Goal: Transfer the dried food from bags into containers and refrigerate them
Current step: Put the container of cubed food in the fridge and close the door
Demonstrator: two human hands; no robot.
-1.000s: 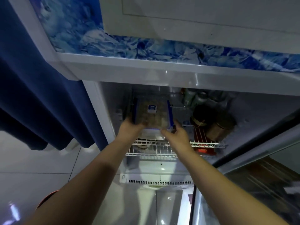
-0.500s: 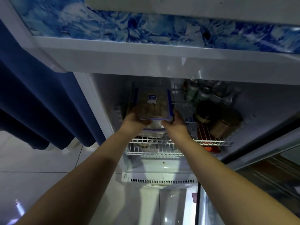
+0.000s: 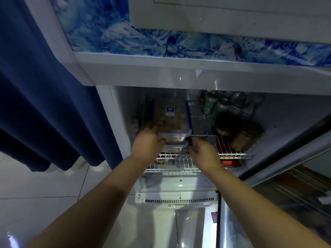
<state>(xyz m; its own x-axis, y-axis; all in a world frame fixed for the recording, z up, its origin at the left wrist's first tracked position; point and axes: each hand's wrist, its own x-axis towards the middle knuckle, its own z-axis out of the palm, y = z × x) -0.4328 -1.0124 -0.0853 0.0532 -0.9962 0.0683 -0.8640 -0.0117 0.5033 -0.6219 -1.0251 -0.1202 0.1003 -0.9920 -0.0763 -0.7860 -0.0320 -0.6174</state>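
Observation:
A clear container (image 3: 171, 117) with a blue-trimmed lid and brown dried food inside sits in the open fridge, stacked on a second similar container (image 3: 174, 146). My left hand (image 3: 148, 142) holds the top container at its near left corner, thumb on the front wall. A little below and to the right of the stack is my right hand (image 3: 203, 150), off the container, its fingers loosely curled with nothing in them. Both containers rest over the white wire shelf (image 3: 179, 158).
Cans and bottles (image 3: 217, 104) stand at the back right of the fridge, two dark round tins (image 3: 238, 131) in front of them. The glass fridge door (image 3: 279, 203) hangs open at right. A blue curtain (image 3: 44, 104) hangs at left over the tiled floor.
The top container has been pushed deeper into the fridge onto the lower one. My right hand has let go and drawn back to the right; my left hand still holds it.

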